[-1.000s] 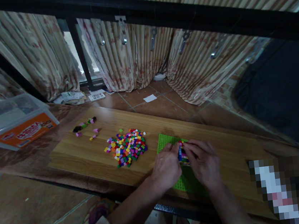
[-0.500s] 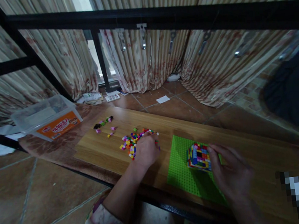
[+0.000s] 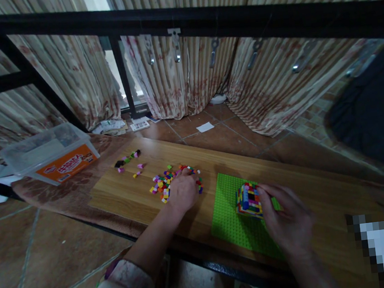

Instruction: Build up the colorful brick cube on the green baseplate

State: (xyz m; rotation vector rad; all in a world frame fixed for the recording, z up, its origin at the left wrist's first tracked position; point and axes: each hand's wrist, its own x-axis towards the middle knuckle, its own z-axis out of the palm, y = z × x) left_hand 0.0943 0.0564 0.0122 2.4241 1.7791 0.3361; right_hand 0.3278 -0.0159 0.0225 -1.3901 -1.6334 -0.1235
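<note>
My left hand (image 3: 184, 190) is over a pile of small colourful toy bricks (image 3: 162, 183), its fingers bent down and drawn together among them. What the fingertips touch is hidden behind the hand. On the right, my right hand (image 3: 288, 217) grips the near right side of a multicoloured brick block (image 3: 248, 201) between thumb and fingers. This block has a dark opening in its top and sits on or just above a green studded baseplate (image 3: 236, 224); I cannot tell which. Part of the block and the plate's right edge are covered by my right hand.
A wooden board (image 3: 114, 190) lies under everything. Several loose bricks (image 3: 127, 159) lie at its far left. Beyond stands a clear plastic box (image 3: 51, 155) with an orange label. A black metal bar (image 3: 177, 18) crosses above, with hanging clips; papers (image 3: 206, 127) lie on the tiled floor.
The whole view has shifted a little, so things sit slightly further left. My left hand stays at the brick pile with slightly moved fingers. My right hand keeps its hold on the block.
</note>
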